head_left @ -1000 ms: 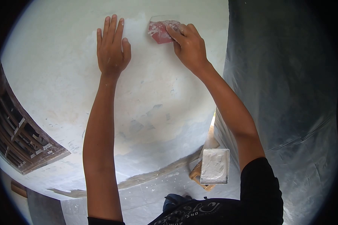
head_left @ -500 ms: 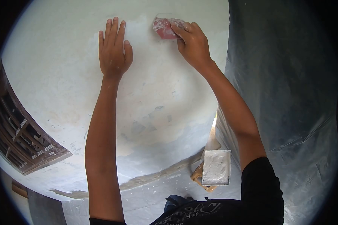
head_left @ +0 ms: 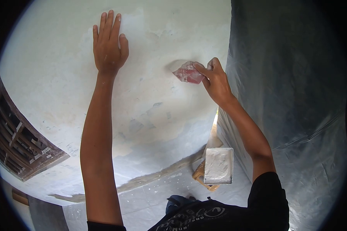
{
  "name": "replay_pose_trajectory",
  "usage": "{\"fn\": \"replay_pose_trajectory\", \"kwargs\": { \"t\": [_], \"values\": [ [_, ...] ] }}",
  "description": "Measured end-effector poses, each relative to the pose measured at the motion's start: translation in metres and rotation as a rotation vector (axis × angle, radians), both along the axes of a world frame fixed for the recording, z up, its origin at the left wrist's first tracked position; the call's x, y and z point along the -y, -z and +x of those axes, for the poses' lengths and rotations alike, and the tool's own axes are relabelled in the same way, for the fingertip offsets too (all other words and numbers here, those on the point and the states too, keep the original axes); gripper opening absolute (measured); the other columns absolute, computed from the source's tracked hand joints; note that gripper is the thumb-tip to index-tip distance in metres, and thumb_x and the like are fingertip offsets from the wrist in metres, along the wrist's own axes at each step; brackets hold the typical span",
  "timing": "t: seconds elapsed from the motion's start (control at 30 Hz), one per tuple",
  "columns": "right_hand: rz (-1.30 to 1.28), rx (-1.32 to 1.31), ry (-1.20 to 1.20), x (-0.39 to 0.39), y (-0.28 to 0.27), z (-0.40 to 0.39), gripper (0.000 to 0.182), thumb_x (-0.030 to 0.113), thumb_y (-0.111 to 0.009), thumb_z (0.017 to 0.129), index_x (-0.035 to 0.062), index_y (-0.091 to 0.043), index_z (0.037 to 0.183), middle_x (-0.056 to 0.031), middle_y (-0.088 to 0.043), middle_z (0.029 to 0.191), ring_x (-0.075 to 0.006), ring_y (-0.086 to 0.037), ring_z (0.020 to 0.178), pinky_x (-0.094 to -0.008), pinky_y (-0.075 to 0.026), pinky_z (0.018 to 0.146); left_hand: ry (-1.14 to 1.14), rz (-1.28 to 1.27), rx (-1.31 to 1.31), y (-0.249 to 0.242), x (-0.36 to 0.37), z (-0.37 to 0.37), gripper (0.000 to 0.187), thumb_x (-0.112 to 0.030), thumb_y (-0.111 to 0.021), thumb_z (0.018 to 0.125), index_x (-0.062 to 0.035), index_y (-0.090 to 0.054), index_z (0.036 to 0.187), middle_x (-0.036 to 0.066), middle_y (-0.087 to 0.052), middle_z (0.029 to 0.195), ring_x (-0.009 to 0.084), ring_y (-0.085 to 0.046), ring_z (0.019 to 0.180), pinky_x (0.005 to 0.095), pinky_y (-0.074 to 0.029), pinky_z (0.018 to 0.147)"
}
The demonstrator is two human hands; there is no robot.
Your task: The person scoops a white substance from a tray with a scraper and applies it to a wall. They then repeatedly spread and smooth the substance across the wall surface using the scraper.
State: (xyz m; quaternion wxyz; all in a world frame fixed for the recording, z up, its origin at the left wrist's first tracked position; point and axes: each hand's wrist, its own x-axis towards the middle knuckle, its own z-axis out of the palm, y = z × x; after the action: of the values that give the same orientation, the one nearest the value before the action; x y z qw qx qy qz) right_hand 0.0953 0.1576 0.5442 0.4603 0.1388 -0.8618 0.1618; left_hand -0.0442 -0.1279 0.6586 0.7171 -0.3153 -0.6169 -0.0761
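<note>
A pale wall (head_left: 142,84) with grey and whitish patches fills the middle of the view. Flat against its upper left part lies my left hand (head_left: 108,50), fingers spread, holding nothing. My right hand (head_left: 216,82) pinches a red scraper (head_left: 189,73) smeared with white paste. The scraper is near the wall's right part, with a shadow beside it; whether its edge touches the wall I cannot tell. Below my right hand, a rectangular tray (head_left: 232,165) holds white paste and rests on a yellowish-brown stool (head_left: 199,175).
Dark plastic sheeting (head_left: 289,84) hangs at the right. A brown wooden lattice frame (head_left: 27,142) is set in the wall at the lower left. Grey sheeting with white specks (head_left: 142,200) covers the floor.
My right hand has moved down and slightly right with the scraper. My left hand appears slightly higher and farther left, while the whole view has shifted a little.
</note>
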Motion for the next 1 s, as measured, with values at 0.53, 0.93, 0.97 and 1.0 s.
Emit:
{"fn": "replay_pose_trajectory", "kwargs": {
  "t": [0.53, 0.93, 0.97, 1.0],
  "values": [
    [-0.835, 0.584, -0.453, -0.009, 0.017, 0.002, 0.039, -0.008, -0.058, 0.091, -0.0012, -0.065, 0.129, -0.0144, -0.074, 0.1, -0.0166, -0.072, 0.077, -0.0284, -0.06, 0.068, -0.025, 0.002, 0.003, 0.001, 0.0, 0.0, 0.052, -0.011, -0.051, 0.089, -0.007, -0.057, 0.14, 0.011, -0.05, 0.152, 0.0277, -0.039, 0.146, 0.0533, -0.026, 0.12],
    [-1.245, 0.783, -1.203, -0.017, 0.026, 0.014, 0.055, -0.009, -0.06, 0.085, -0.0084, -0.051, 0.139, -0.0155, -0.069, 0.118, -0.0181, -0.069, 0.099, -0.0269, -0.057, 0.08, -0.039, 0.0, 0.007, 0.001, 0.0, 0.0, 0.052, -0.013, -0.05, 0.09, -0.0083, -0.056, 0.142, 0.01, -0.049, 0.153, 0.0268, -0.038, 0.147, 0.0544, -0.023, 0.121],
    [-1.244, 0.784, -1.204, -0.018, 0.026, 0.012, 0.055, -0.009, -0.06, 0.085, -0.0084, -0.051, 0.139, -0.0155, -0.069, 0.118, -0.0181, -0.069, 0.099, -0.0269, -0.057, 0.08, -0.04, 0.001, 0.007, 0.001, 0.0, 0.0, 0.052, -0.013, -0.05, 0.09, -0.0083, -0.056, 0.142, 0.01, -0.049, 0.153, 0.0268, -0.038, 0.147, 0.0544, -0.023, 0.121],
    [-1.259, 0.752, -1.118, -0.019, 0.024, 0.01, 0.056, -0.007, -0.061, 0.087, -0.0078, -0.048, 0.141, -0.0161, -0.067, 0.121, -0.0176, -0.069, 0.1, -0.0265, -0.057, 0.079, -0.039, 0.004, 0.007, 0.001, 0.0, -0.001, 0.052, -0.014, -0.05, 0.09, -0.0084, -0.056, 0.141, 0.01, -0.049, 0.153, 0.0268, -0.038, 0.147, 0.0543, -0.023, 0.121]
  ]
}}
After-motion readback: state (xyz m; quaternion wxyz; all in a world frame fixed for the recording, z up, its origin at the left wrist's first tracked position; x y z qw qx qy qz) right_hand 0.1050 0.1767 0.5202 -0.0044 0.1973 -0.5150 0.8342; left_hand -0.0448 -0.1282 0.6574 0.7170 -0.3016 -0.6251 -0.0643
